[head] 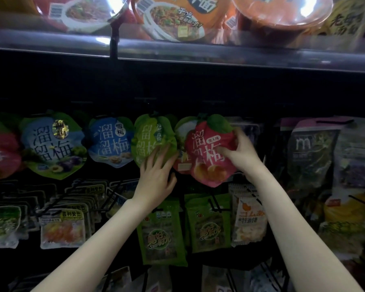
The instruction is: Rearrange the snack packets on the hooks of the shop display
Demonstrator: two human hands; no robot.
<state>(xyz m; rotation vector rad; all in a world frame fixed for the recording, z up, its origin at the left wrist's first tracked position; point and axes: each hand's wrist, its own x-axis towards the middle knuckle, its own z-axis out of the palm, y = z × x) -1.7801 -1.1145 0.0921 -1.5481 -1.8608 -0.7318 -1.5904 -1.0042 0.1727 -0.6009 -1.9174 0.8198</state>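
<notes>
Dim, softly blurred wide-angle view, glare on the top shelf (198, 57), edges bowed.

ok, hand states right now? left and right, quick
Left hand: open, straight fingers resting on the green plum packet.
Right hand: closed, grip on the right edge of the red plum packet.

Two bare forearms reach up from the bottom edge of the view, each ending in a bare hand: the left hand (156, 175) and the right hand (240, 151). No sleeve covers either forearm as far as the frame's edge. The fingers are slender, the visible nails short and unpainted.
</notes>
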